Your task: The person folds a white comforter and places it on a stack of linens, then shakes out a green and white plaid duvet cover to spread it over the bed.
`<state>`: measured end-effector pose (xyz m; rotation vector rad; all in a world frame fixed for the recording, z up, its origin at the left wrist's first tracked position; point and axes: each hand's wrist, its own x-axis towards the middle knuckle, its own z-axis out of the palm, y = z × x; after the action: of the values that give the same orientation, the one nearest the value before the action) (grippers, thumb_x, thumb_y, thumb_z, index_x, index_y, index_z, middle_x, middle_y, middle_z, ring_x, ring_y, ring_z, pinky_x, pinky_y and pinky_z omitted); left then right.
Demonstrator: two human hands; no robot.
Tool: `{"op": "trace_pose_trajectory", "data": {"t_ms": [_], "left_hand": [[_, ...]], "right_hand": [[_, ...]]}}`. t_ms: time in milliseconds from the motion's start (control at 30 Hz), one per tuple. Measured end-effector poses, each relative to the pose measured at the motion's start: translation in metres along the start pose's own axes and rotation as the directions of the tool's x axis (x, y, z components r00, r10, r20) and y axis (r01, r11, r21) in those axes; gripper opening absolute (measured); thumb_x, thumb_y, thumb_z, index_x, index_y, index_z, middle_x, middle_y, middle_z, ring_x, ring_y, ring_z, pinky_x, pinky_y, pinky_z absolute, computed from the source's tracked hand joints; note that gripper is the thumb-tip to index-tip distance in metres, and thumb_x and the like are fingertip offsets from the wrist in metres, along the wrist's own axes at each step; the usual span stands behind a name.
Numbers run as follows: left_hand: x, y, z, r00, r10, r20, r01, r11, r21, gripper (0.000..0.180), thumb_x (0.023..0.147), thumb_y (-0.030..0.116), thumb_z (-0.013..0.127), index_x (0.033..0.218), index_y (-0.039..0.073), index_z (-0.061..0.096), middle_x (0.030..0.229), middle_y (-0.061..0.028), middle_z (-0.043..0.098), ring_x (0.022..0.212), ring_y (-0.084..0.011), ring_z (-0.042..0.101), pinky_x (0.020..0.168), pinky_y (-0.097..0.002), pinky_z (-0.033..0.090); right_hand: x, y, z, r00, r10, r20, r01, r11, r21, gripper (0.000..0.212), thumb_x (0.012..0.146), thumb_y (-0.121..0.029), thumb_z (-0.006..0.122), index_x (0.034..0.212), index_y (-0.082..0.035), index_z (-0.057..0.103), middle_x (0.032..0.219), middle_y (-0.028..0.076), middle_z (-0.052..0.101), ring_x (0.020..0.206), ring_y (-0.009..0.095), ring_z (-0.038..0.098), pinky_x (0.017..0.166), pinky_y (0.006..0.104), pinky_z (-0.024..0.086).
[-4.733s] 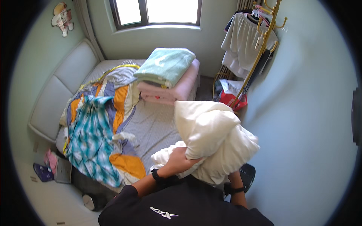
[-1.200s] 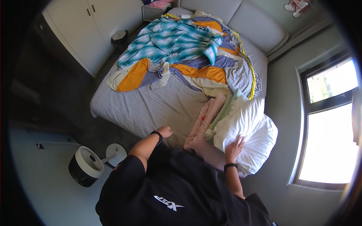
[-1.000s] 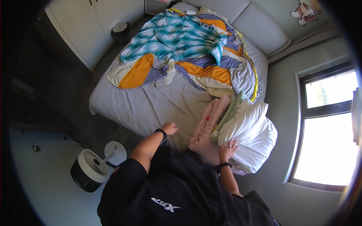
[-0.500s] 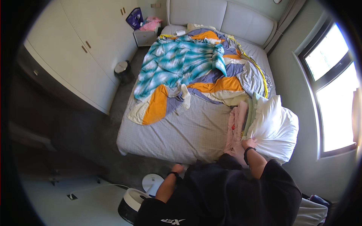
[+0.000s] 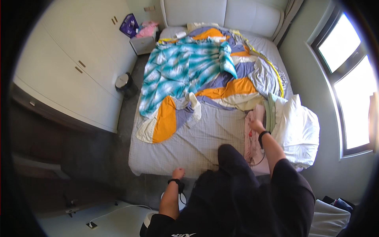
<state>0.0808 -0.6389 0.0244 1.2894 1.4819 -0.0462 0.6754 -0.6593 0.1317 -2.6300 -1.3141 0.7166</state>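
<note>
My right hand (image 5: pixel 257 125) is closed at the top of a folded pink quilt (image 5: pixel 249 149), on the bed's near right corner. Its fingers seem to grip the pink fabric, though the fingertips are hard to make out. Right beside it a green folded cloth (image 5: pixel 270 114) stands against a puffy white duvet or pillow (image 5: pixel 296 132). My left hand (image 5: pixel 178 173) hangs in front of the bed's foot edge, fingers curled in, with nothing visible in it. One of my knees (image 5: pixel 228 154) is up at the mattress edge.
The bed (image 5: pixel 213 134) carries a crumpled teal plaid blanket (image 5: pixel 185 67) and an orange, grey and white quilt (image 5: pixel 233 89). Left of it stand a black bin (image 5: pixel 124 83), a nightstand (image 5: pixel 143 45) and a wardrobe (image 5: pixel 79 55). A white cable (image 5: pixel 118 209) runs low at left.
My right hand has left the white duvet's edge and moved up and left onto the pink quilt. My knee has come up to the bed, and the view has shifted.
</note>
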Motion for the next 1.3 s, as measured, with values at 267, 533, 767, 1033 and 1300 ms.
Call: {"op": "trace_pose_trajectory", "data": {"t_ms": [267, 533, 767, 1033, 1300], "left_hand": [[0.038, 0.022, -0.061, 0.957, -0.288, 0.026, 0.288, 0.958, -0.004, 0.032, 0.08, 0.03, 0.058, 0.089, -0.001, 0.064, 0.08, -0.0154, 0.066, 0.071, -0.0259, 0.065, 0.067, -0.0369, 0.05], [0.274, 0.193, -0.174, 0.823, -0.048, -0.566, 0.191, 0.962, 0.197, 0.043, 0.08, 0.028, 0.061, 0.108, -0.004, 0.054, 0.116, -0.027, 0.052, 0.111, -0.0407, 0.047, 0.091, -0.0453, 0.041], [0.514, 0.273, -0.182, 0.436, 0.116, -0.893, 0.502, 0.792, 0.348, 0.072, 0.087, 0.038, 0.05, 0.134, -0.01, 0.025, 0.139, -0.0306, 0.027, 0.125, -0.0472, 0.031, 0.1, -0.0595, 0.025], [0.525, 0.267, -0.169, 0.365, 0.203, -0.909, 0.408, 0.842, 0.352, 0.083, 0.089, 0.043, 0.039, 0.137, -0.015, 0.006, 0.139, -0.0377, 0.012, 0.128, -0.0533, 0.017, 0.102, -0.0596, 0.02], [0.579, 0.275, -0.172, 0.394, 0.159, -0.905, 0.359, 0.88, 0.311, 0.086, 0.088, 0.048, 0.033, 0.137, -0.015, 0.001, 0.141, -0.0365, 0.006, 0.129, -0.0537, 0.011, 0.101, -0.0615, 0.015]], "right_hand": [[0.091, -0.065, 0.034, 0.742, 0.335, 0.581, -0.62, 0.672, 0.404, 0.019, 0.084, -0.022, 0.054, 0.093, -0.006, 0.059, 0.083, 0.009, 0.062, 0.058, 0.02, 0.058, 0.044, 0.0321, 0.041], [0.367, -0.221, 0.13, 0.844, -0.529, -0.086, 0.521, 0.847, -0.103, 0.051, 0.077, -0.03, 0.056, 0.121, -0.005, 0.049, 0.119, 0.017, 0.052, 0.109, 0.035, 0.049, 0.093, 0.0473, 0.04], [0.447, -0.316, 0.206, 0.826, -0.473, -0.306, 0.341, 0.852, -0.397, 0.063, 0.083, -0.038, 0.048, 0.133, 0.0, 0.039, 0.141, 0.028, 0.029, 0.132, 0.044, 0.023, 0.104, 0.0603, 0.017], [0.436, -0.288, 0.225, 0.939, -0.324, -0.112, 0.264, 0.892, -0.366, 0.068, 0.077, -0.042, 0.053, 0.127, 0.003, 0.043, 0.129, 0.031, 0.038, 0.122, 0.054, 0.027, 0.101, 0.0678, 0.014], [0.492, -0.285, 0.266, 0.895, -0.4, -0.195, 0.317, 0.881, -0.353, 0.068, 0.072, -0.039, 0.057, 0.123, 0.003, 0.044, 0.126, 0.03, 0.037, 0.12, 0.053, 0.028, 0.099, 0.0686, 0.012]]}}
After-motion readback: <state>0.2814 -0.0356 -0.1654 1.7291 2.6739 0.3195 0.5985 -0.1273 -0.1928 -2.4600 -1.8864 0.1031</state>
